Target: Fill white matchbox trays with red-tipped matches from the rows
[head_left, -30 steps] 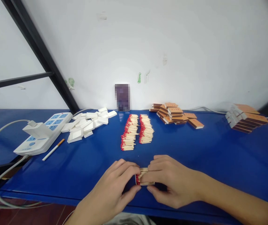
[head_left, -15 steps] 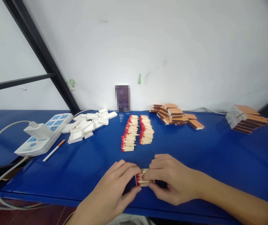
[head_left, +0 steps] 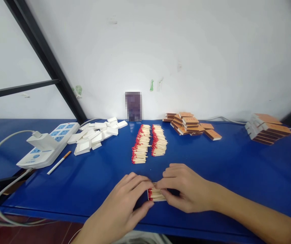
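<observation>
Near the front edge of the blue table lies a small matchbox tray filled with red-headed matches, heads to the left. My left hand pinches the tray's left end between forefinger at the back and thumb at the front. Over the right end of the tray is my right hand, curled, thumb and forefinger on the matches; the fingers partly hide what they grip. Beyond the hands lie two long rows of loose matches, a left row and a right row.
White empty trays are heaped at the left, near a power strip with a plugged-in adapter and a cigarette. Orange matchboxes are piled at back right, with a stack of boxes farther right. A pixelated panel leans against the wall.
My right hand has shifted slightly up and away from the front edge, baring more matches at the tray's front. My left hand keeps its grip on the tray.
</observation>
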Available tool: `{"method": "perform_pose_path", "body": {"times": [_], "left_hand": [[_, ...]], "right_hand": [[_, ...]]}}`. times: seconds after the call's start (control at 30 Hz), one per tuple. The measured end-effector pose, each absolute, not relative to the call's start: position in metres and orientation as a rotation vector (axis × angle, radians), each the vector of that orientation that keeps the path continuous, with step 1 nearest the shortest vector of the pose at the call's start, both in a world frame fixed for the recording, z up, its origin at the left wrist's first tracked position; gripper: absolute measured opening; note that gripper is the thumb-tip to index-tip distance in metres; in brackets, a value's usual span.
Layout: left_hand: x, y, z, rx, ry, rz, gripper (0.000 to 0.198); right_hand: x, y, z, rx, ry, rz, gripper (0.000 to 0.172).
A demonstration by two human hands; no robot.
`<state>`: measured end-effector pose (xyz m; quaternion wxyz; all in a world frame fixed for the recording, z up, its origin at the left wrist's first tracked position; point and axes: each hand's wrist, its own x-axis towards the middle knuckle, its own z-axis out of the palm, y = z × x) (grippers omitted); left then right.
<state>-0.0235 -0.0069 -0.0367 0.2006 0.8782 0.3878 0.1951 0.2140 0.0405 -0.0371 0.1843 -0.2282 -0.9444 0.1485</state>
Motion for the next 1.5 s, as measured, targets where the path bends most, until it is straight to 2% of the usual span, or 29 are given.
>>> {"method": "perform_pose_path", "body": {"times": [0.57,0.77,0.87,1.0,1.13,1.17,1.23,1.37,1.5], "left_hand": [[-0.024,-0.007,-0.037,2.472,1.074,0.536,0.019],[-0.024,-0.007,-0.039,2.478,1.075,0.531,0.016],[-0.025,-0.007,-0.040,2.480,1.077,0.528,0.019],[-0.026,-0.006,-0.040,2.469,1.076,0.521,0.022],[-0.026,-0.006,-0.039,2.462,1.082,0.505,0.023],[-0.025,-0.006,-0.039,2.459,1.086,0.501,0.023],[-0.025,-0.006,-0.039,2.453,1.087,0.492,0.021],[-0.025,-0.007,-0.038,2.449,1.084,0.482,0.019],[-0.026,-0.007,-0.037,2.442,1.086,0.476,0.019]], "right_hand": [[0.214,0.041,-0.039,-0.575,-2.638,0.342,0.020],[0.213,0.041,-0.039,-0.580,-2.665,0.458,0.012],[0.219,0.056,-0.037,-0.605,-2.530,0.356,0.019],[0.256,0.099,-0.024,-0.958,-2.110,-0.024,0.027],[0.319,0.136,-0.007,-1.681,-1.792,-0.327,0.025],[0.333,0.142,-0.005,-1.848,-1.774,-0.333,0.022],[0.354,0.150,-0.007,-2.116,-1.836,-0.237,0.028],[0.368,0.157,-0.020,-2.162,-2.042,0.006,0.028],[0.360,0.151,-0.018,-2.115,-2.196,0.086,0.022]]}}
